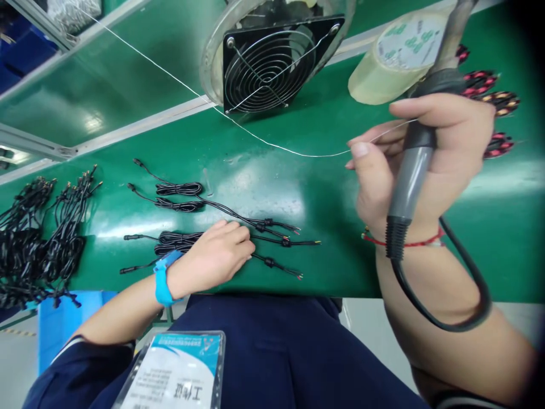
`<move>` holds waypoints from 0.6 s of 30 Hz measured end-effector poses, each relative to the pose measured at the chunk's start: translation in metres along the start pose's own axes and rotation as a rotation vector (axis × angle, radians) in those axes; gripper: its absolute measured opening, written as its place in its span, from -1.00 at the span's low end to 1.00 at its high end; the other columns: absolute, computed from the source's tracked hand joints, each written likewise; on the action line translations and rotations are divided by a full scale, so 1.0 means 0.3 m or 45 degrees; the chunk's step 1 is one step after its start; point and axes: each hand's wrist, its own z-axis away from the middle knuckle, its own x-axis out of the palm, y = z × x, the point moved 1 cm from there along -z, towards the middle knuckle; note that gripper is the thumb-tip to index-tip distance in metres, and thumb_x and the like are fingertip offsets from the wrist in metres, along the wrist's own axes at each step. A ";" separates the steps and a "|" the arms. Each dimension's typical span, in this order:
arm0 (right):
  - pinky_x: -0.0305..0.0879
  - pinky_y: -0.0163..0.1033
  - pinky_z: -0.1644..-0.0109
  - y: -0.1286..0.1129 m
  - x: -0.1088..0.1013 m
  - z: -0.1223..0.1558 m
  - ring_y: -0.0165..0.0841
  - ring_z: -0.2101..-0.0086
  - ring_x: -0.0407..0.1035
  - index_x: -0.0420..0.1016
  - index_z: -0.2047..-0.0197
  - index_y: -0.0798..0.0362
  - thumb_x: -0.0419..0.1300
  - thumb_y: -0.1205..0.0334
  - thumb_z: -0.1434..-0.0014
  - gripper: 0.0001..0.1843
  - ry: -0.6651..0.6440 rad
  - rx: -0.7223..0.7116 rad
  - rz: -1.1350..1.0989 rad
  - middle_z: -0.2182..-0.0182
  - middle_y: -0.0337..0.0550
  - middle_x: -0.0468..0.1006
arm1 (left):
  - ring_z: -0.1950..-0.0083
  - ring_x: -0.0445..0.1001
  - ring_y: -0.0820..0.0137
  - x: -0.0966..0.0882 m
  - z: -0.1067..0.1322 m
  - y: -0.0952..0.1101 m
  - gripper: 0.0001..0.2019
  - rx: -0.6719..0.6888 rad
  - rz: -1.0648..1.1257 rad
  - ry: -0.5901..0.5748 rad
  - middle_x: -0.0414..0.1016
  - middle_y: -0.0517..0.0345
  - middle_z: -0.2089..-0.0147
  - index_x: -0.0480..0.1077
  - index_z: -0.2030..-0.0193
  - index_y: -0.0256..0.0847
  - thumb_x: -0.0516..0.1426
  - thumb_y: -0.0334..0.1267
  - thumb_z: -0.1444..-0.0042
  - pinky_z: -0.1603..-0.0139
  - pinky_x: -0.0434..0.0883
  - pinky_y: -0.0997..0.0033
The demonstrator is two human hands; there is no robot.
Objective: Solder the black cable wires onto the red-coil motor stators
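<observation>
My left hand lies over black cables on the green bench, its fingers curled together on them. Coiled bundles show to the left of that hand, and ends with bare coloured wires come out to its right. In my right hand, raised above the bench, is a soldering iron with a grey handle, its hot end pointing up and away. Between the thumb and fingers of the same hand runs a thin solder wire, which trails off to the upper left.
A black fan with a wire guard stands at the back. Right of it is a roll of clear tape. Red-and-black wire coils lie beyond my right hand. Bunched black cables pile at the left. A metal rail borders the bench.
</observation>
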 end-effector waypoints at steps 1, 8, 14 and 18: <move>0.37 -0.32 0.42 0.000 0.003 0.006 -0.42 0.39 0.47 0.41 0.03 -0.16 0.27 0.16 -0.16 -0.71 -0.005 -0.008 -0.021 0.32 -0.27 0.40 | 0.20 0.34 0.30 0.001 0.000 0.004 -0.71 -0.005 -0.040 -0.002 0.46 0.00 0.21 0.48 0.15 -0.26 -0.05 -0.22 -0.36 0.17 0.28 0.25; 0.51 -0.24 0.29 -0.037 0.066 0.082 -0.42 0.38 0.48 0.38 -0.04 -0.15 0.22 0.37 -0.11 -0.58 -0.292 0.010 -0.168 0.31 -0.32 0.51 | -0.14 0.31 0.14 -0.152 -0.137 0.014 -0.73 -0.174 -0.090 0.472 0.41 -0.13 -0.12 0.38 -0.07 -0.25 0.04 -0.22 -0.30 -0.13 0.27 0.07; 0.48 -0.27 0.36 -0.050 0.086 0.090 -0.41 0.40 0.47 0.39 -0.02 -0.19 0.22 0.35 -0.11 -0.59 -0.208 -0.004 -0.231 0.33 -0.32 0.50 | 0.32 0.44 0.42 -0.156 -0.287 -0.026 -0.79 -0.250 0.500 0.201 0.51 0.14 0.34 0.38 0.30 -0.27 0.00 -0.27 -0.30 0.20 0.36 0.37; 0.49 -0.24 0.33 -0.029 0.072 0.073 -0.41 0.41 0.45 0.36 -0.04 -0.21 0.20 0.31 -0.16 -0.61 -0.173 0.056 -0.180 0.36 -0.33 0.50 | 0.41 0.38 0.50 -0.164 -0.244 -0.068 -0.80 -0.194 0.532 0.075 0.42 0.23 0.44 0.38 0.32 -0.26 0.02 -0.29 -0.29 0.30 0.31 0.48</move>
